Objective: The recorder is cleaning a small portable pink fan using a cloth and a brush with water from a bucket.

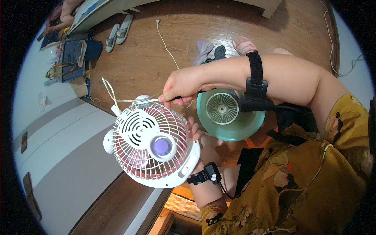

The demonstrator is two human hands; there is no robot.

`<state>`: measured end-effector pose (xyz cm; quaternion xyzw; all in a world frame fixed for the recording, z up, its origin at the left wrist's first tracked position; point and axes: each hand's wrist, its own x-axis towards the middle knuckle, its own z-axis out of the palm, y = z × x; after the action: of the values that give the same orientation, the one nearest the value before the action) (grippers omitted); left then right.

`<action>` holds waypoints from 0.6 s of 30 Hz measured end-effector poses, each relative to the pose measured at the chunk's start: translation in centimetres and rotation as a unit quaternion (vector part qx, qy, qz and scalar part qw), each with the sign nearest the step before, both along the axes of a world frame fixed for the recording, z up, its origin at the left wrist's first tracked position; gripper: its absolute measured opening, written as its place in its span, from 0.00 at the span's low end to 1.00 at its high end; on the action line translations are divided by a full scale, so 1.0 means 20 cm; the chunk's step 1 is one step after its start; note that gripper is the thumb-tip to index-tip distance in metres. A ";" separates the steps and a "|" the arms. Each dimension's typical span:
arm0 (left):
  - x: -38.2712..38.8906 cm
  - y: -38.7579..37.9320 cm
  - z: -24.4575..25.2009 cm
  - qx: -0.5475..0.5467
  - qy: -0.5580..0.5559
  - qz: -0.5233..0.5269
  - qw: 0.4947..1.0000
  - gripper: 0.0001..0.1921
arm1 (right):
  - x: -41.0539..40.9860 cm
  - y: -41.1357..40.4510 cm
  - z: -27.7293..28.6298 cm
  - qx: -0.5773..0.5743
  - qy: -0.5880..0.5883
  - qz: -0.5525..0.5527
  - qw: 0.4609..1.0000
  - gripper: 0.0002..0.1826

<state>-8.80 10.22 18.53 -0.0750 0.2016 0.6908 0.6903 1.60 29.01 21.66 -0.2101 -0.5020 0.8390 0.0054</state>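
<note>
A small white electric fan (141, 129) is held up with its back side towards me, showing a slotted motor cover, a purple knob (162, 147) and thin guard ribs over reddish inner parts. My left hand (194, 129) grips the fan at its right side. My right hand (179, 89) holds a small brush (149, 101), its grey bristles against the upper guard by the motor cover. The fan's pale cord (109, 88) loops up at its upper left. Right of the fan stands a green basin (235, 133) with a round white slotted fan grille (222, 108) in it.
On the wooden floor lie a cord with a plug (158, 22), grey slippers (123, 29), crumpled cloths (204, 51) and a pink slipper (243, 45). A blue storage unit (72, 48) stands at upper left. Part of another person (66, 17) shows at the far upper left.
</note>
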 end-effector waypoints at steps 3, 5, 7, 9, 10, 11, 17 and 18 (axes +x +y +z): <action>-0.01 -0.01 0.00 -0.007 0.018 -0.002 1.000 0.32 | -0.01 0.00 0.00 0.049 -0.029 0.010 0.998 0.15; -0.02 -0.01 0.00 -0.011 0.031 -0.005 0.999 0.33 | -0.01 0.01 -0.05 0.214 -0.021 -0.020 0.976 0.15; -0.01 -0.01 0.01 -0.020 0.039 -0.008 0.999 0.34 | 0.00 0.00 -0.05 0.371 -0.012 -0.048 0.928 0.15; 0.01 0.00 0.02 -0.008 0.034 -0.001 0.999 0.35 | 0.01 -0.03 -0.04 0.562 -0.076 -0.120 0.815 0.16; 0.02 0.01 0.03 0.004 0.031 0.006 0.999 0.36 | 0.00 -0.03 -0.04 0.562 -0.076 -0.120 0.815 0.16; 0.03 0.02 0.04 0.016 0.029 0.013 0.999 0.37 | -0.01 -0.03 -0.03 0.602 -0.071 -0.134 0.784 0.16; -0.03 0.01 -0.06 0.045 -0.058 0.002 0.997 0.38 | -0.03 0.01 -0.04 0.555 -0.020 -0.189 0.810 0.16; -0.02 0.01 -0.05 0.031 -0.057 0.012 0.998 0.38 | -0.03 0.03 -0.03 0.481 0.021 -0.200 0.854 0.16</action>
<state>-9.18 10.43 17.62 -0.0955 0.1392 0.6995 0.6944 1.09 29.60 21.09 -0.2598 -0.7896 0.4781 0.2838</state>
